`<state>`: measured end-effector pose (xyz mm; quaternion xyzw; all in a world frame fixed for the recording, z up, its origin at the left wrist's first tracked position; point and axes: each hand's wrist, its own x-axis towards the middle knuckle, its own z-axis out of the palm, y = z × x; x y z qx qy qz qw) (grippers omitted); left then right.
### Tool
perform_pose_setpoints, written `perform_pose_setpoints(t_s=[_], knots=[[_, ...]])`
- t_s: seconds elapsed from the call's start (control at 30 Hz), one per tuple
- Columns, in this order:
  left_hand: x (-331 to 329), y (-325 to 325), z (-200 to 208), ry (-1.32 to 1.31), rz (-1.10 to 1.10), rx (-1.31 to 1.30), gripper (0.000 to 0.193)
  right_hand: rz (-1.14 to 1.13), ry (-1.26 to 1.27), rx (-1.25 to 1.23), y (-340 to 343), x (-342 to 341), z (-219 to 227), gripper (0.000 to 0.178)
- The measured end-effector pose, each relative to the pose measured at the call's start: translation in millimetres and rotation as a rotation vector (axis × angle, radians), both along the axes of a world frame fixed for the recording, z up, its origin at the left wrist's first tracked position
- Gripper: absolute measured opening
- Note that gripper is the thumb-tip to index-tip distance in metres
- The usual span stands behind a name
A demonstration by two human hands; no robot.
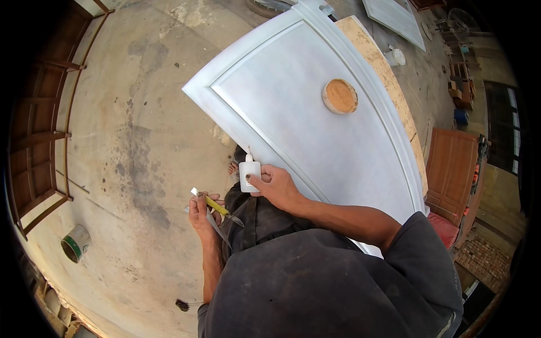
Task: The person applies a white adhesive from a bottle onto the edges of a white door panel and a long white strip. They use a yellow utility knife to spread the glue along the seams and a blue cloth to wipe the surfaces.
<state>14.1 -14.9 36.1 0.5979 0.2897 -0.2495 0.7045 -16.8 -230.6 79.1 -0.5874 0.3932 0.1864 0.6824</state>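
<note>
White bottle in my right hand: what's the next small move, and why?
Perhaps tilt the bottle toward the panel: your right hand grips it, its nozzle appears close to the edge, and your left hand holds a yellow-handled tool.

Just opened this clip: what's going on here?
A person stands over a large white panel. The right hand holds a small white bottle, nozzle up, near the panel's edge. The left hand grips a yellow-handled tool, with what looks like a thin grey blade alongside. A tub of orange paste sits on the panel, untouched by either hand. Nothing visibly flows from the bottle.
</note>
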Motion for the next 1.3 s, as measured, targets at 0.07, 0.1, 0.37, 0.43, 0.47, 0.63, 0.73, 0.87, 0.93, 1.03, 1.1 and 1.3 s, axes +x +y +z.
perform_pose_setpoints(t_s=[0.07, 0.1, 0.37, 0.43, 0.47, 0.63, 0.73, 0.87, 0.93, 1.03, 1.1, 1.3], knots=[[-0.2, 0.2, 0.2, -0.005, 0.000, -0.002, 0.024, -0.008, -0.020, 0.006, 1.9, -0.5, -4.6, 0.036], [-0.4, 0.6, -0.6, -0.004, 0.000, -0.001, 0.024, -0.009, -0.031, 0.009, 3.5, -0.2, -8.6, 0.036], [-0.8, 1.3, -0.1, 0.000, 0.002, 0.002, 0.025, 0.024, -0.006, -0.018, 4.9, 0.9, -7.4, 0.035], [-0.4, 0.3, 0.9, 0.000, 0.004, -0.001, 0.025, 0.027, 0.005, -0.026, 4.2, -0.9, -5.1, 0.035], [-0.5, 0.3, -0.1, 0.001, 0.001, 0.001, 0.025, 0.018, 0.002, -0.020, 4.2, -2.3, -7.0, 0.035], [0.7, -0.3, -0.6, 0.008, -0.001, 0.000, 0.025, -0.037, -0.051, 0.007, 7.7, -0.6, -14.0, 0.034], [1.7, -0.1, 2.3, 0.006, 0.002, 0.009, 0.024, -0.026, -0.040, -0.007, 9.8, 8.5, -13.2, 0.035], [3.7, 1.2, 4.3, 0.008, 0.005, 0.030, 0.026, -0.001, -0.025, -0.015, 10.5, 17.2, -21.8, 0.036], [4.5, 1.7, 4.5, 0.005, 0.012, 0.032, 0.028, -0.009, -0.026, -0.001, 10.0, 21.2, -21.6, 0.037], [5.2, 3.0, 2.9, -0.001, 0.010, 0.043, 0.028, -0.079, -0.103, -0.013, 12.7, 22.4, -28.4, 0.041], [5.8, 3.5, 3.1, -0.003, 0.007, 0.046, 0.028, -0.064, -0.089, -0.012, 13.1, 23.8, -30.6, 0.041], [6.8, 4.4, 2.2, -0.001, 0.004, 0.034, 0.025, -0.056, -0.041, 0.023, 12.6, 22.0, -23.0, 0.039]])
